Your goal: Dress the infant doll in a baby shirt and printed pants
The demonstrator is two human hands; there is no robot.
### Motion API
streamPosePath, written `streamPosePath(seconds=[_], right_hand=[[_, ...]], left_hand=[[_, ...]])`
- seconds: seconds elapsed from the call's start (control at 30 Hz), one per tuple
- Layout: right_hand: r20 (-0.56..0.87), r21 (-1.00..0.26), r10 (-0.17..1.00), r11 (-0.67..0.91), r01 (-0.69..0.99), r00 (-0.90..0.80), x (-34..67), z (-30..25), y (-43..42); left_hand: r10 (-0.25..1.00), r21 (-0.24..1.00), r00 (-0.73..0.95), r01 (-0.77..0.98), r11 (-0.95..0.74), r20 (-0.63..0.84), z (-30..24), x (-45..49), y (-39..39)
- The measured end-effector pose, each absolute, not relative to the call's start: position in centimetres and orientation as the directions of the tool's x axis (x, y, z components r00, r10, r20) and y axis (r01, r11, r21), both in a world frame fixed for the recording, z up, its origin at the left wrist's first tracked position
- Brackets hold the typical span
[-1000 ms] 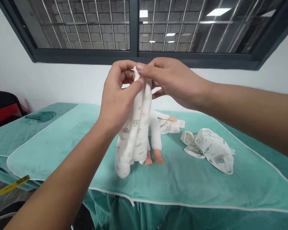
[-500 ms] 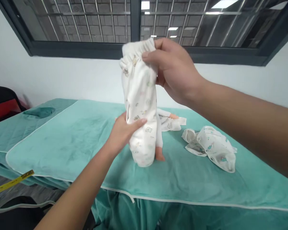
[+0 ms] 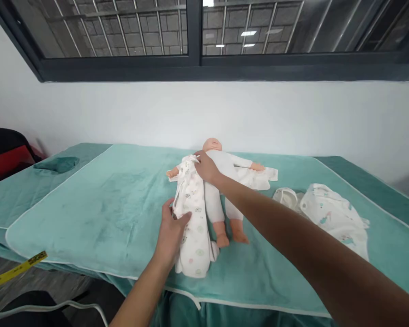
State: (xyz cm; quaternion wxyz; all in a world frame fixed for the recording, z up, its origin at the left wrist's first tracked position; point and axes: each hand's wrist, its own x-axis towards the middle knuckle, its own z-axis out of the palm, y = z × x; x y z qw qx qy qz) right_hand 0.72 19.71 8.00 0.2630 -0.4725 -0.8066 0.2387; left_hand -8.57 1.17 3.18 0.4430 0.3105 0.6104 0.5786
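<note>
Dark-framed window (image 3: 194, 68) runs across the top, white wall under it. Table is covered by a teal towel cover (image 3: 98, 204) with white piping, front edge hanging off. Baby doll (image 3: 221, 168) in a white bodysuit lies face up mid-table, head toward the wall, bare feet toward the person. Baby trousers (image 3: 194, 222), white with a small print, lie flat on the cover, touching the doll's side on the person's left; waistband is up by the doll's arm, leg ends near the front edge. A crumpled printed garment (image 3: 330, 213) sits well apart to the right, with a small white piece (image 3: 284, 196) just beside it. Red-and-black chair (image 3: 3, 156) stands off the left end. A folded dark green cloth (image 3: 57, 163) lies at far left on the cover. Right hand (image 3: 206, 167) is closed narrow, pinching the trousers' waistband next to the doll's chest. Left hand (image 3: 170, 231) grips the trousers' left edge about halfway down, thumb on top of the fabric. Yellow tape measure (image 3: 15, 270) is at bottom left, below the table edge.
</note>
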Motion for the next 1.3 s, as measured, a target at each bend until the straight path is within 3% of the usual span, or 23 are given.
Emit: streamPosePath(seconds=[0.17, 0.3, 0.37, 0.5, 0.57, 0.63, 0.7, 0.77, 0.8, 0.9, 1.0, 1.13, 1.3], right_hand=[[0.123, -0.324, 0.763, 0.635, 0.701, -0.634, 0.2, 6.0, 20.4], [0.034, -0.189, 0.588, 0.797, 0.573, -0.808, 1.1, 5.1, 20.0], [-0.022, -0.199, 0.475, 0.86, 0.469, -0.88, 1.8, 5.4, 20.0], [-0.042, -0.41, 0.344, 0.85, 0.33, -0.938, 3.2, 7.0, 20.6], [-0.004, -0.438, 0.383, 0.83, 0.346, -0.924, 3.8, 7.9, 21.7], [0.074, -0.36, 0.482, 0.829, 0.428, -0.873, 4.3, 8.4, 23.5], [0.206, -0.241, 0.608, 0.791, 0.562, -0.767, 5.1, 8.5, 26.0], [0.334, -0.207, 0.738, 0.664, 0.719, -0.586, 6.0, 8.1, 28.9], [0.366, -0.237, 0.802, 0.571, 0.786, -0.472, 6.4, 7.7, 30.4], [0.31, -0.376, 0.935, 0.286, 0.881, -0.171, 7.7, 6.1, 34.1], [0.19, -0.481, 0.975, 0.194, 0.855, -0.114, 8.6, 4.7, 36.2], [0.061, -0.603, 0.979, 0.19, 0.775, -0.193, 9.4, 3.9, 37.3], [-0.045, -0.572, 0.984, 0.117, 0.812, -0.174, 9.9, 3.9, 38.3]], left_hand=[[0.92, 0.953, -0.39, 0.286, 0.095, 0.025, -0.2, -9.0, 2.4], [0.927, 0.92, -0.334, 0.391, -0.03, 0.172, -2.1, -8.9, 3.5], [0.9, 0.917, -0.369, 0.392, -0.075, 0.231, -2.5, -9.0, 4.8], [0.775, 0.907, -0.54, 0.408, -0.102, 0.33, -2.7, -9.5, 8.7], [0.748, 0.909, -0.582, 0.412, -0.067, 0.319, -2.7, -9.5, 10.3], [0.779, 0.903, -0.553, 0.427, -0.04, 0.296, -2.3, -9.2, 10.9], [0.792, 0.879, -0.509, 0.47, -0.073, 0.338, -1.3, -8.7, 10.3], [0.76, 0.858, -0.496, 0.489, -0.156, 0.42, 0.1, -8.0, 9.0], [0.783, 0.882, -0.476, 0.433, -0.186, 0.399, 0.9, -7.6, 8.3], [0.925, 0.998, -0.379, 0.061, -0.006, 0.029, 2.5, -6.1, 7.2], [0.935, 0.939, -0.232, -0.278, 0.201, -0.269, 2.7, -4.9, 8.2], [0.923, 0.802, -0.024, -0.505, 0.32, -0.383, 2.3, -4.0, 11.5], [0.93, 0.691, 0.03, -0.661, 0.294, -0.367, 1.7, -3.4, 13.9]])
